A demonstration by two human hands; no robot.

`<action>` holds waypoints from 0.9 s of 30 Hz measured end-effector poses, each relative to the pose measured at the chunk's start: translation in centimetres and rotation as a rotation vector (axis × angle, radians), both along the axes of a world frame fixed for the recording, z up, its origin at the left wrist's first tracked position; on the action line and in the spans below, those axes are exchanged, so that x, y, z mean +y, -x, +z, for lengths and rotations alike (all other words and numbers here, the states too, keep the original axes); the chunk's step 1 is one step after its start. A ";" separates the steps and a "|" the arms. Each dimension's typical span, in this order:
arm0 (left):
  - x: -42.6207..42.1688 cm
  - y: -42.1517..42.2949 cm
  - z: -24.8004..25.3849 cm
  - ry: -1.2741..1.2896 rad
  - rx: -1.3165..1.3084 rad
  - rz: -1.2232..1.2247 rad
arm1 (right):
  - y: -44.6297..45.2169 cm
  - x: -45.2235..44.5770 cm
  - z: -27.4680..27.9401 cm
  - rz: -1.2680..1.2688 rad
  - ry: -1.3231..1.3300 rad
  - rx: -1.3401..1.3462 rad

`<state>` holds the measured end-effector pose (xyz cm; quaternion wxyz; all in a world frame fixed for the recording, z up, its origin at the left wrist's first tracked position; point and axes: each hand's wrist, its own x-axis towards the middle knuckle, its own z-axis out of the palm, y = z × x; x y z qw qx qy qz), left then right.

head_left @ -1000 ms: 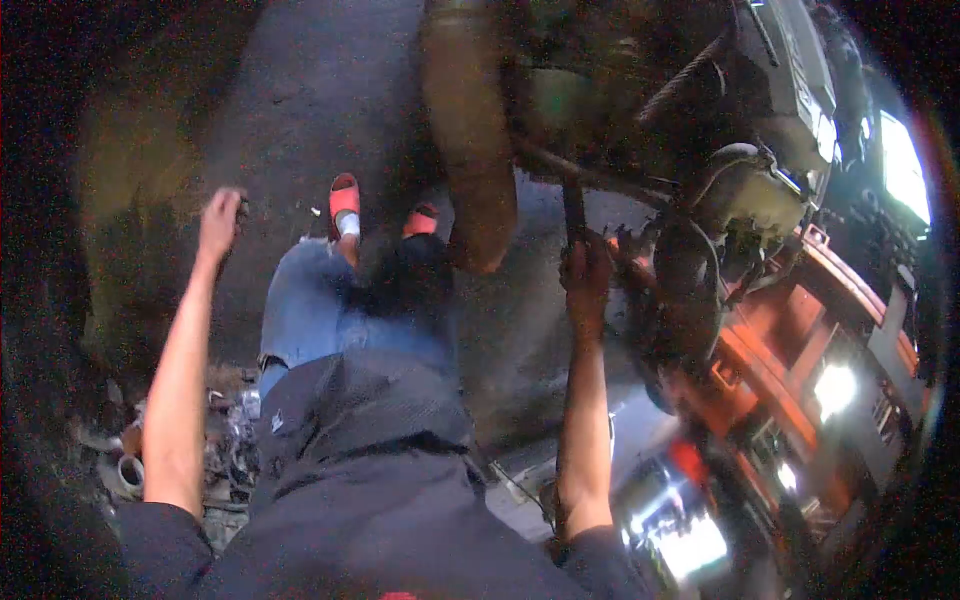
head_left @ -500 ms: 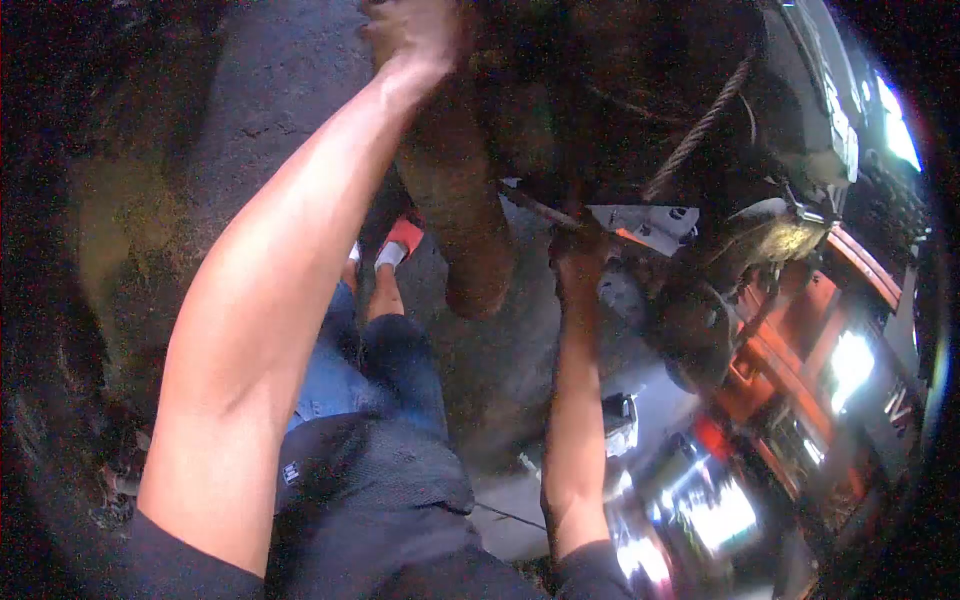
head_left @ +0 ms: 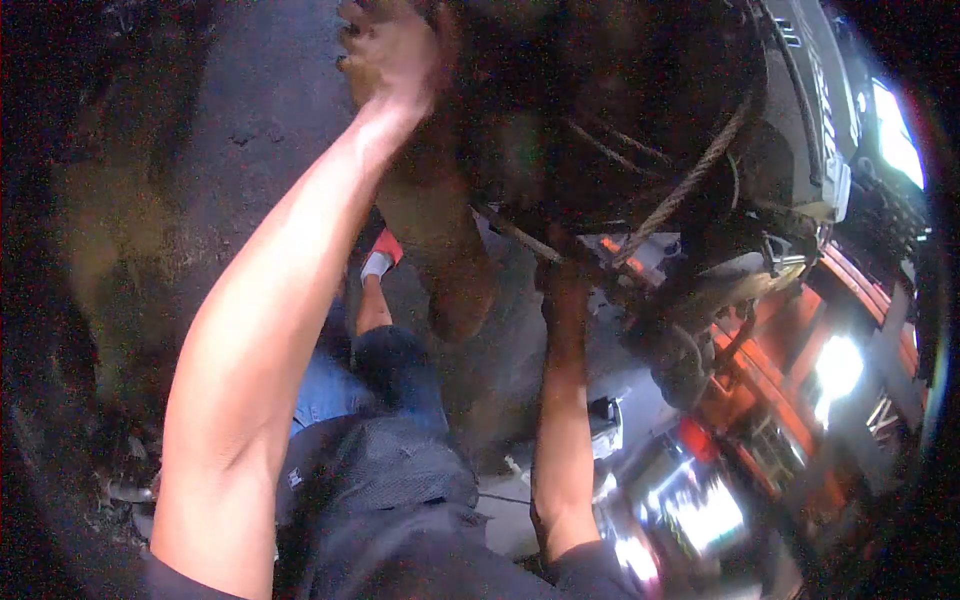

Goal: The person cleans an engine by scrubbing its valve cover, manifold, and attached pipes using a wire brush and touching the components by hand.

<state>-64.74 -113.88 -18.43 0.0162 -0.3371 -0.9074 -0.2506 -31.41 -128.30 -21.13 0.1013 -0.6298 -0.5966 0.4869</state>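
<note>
My left hand [head_left: 392, 55] is raised at the top of the view, its fingers curled against a dark part above. What lies in its grasp is hidden in shadow. Lower and to the right, my right hand [head_left: 563, 280] is closed around a thin metal bar [head_left: 522, 238], which slants down to the right; its exact kind is too dark to tell. Between my arms hangs a brownish, rounded, tube-like part [head_left: 440, 235]. A twisted rope or cable [head_left: 700, 178] runs down toward the area right of my right hand.
Dark machinery fills the space overhead. At the right are a light-coloured body panel [head_left: 808, 120] and an orange frame [head_left: 775, 350]. A grey floor [head_left: 500, 360] and my legs in jeans [head_left: 335, 390] show below, with a red sandal [head_left: 387, 243].
The view has shifted slightly. My left hand appears a little lower and farther left, and my right hand with the bar also sits slightly lower and left. Both hands stay closed.
</note>
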 end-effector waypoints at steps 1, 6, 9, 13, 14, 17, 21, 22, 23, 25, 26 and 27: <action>-0.5 -0.9 -0.9 -0.021 0.152 0.010 | 0.5 0.1 -0.9 -0.059 -0.019 -0.021; -0.9 -0.5 2.1 0.065 -0.083 -0.024 | 0.9 -0.9 -0.6 -0.065 0.003 -0.069; -0.8 -1.3 3.6 0.071 -0.080 -0.018 | 0.5 -0.5 1.4 0.012 0.002 -0.060; -0.3 -1.0 1.0 0.058 -0.072 -0.032 | 2.6 0.6 -1.4 -0.082 -0.060 -0.108; -0.4 -1.0 1.3 0.060 -0.073 -0.027 | 2.8 0.3 -1.6 -0.082 -0.068 -0.125; -0.4 -0.4 3.1 0.086 -0.167 -0.026 | 2.5 -1.5 1.1 -0.021 -0.060 -0.163; 0.2 -0.9 1.5 0.073 -0.067 -0.036 | 2.5 -0.3 1.3 0.001 -0.090 -0.158; -0.1 -1.4 0.8 0.067 -0.043 -0.057 | 2.9 0.2 0.5 -0.012 -0.096 -0.161; -0.2 -1.9 0.9 0.084 -0.056 -0.062 | 3.2 0.4 0.1 -0.024 -0.099 -0.160; -0.1 -1.5 1.5 0.058 -0.114 -0.073 | 3.9 0.3 -0.6 -0.035 -0.110 -0.185; -0.1 -2.0 1.3 0.062 -0.114 -0.073 | 3.9 -0.1 -0.4 -0.027 -0.110 -0.210; 0.1 -2.4 0.7 0.071 -0.093 -0.040 | 3.2 -1.3 0.6 -0.002 -0.104 -0.239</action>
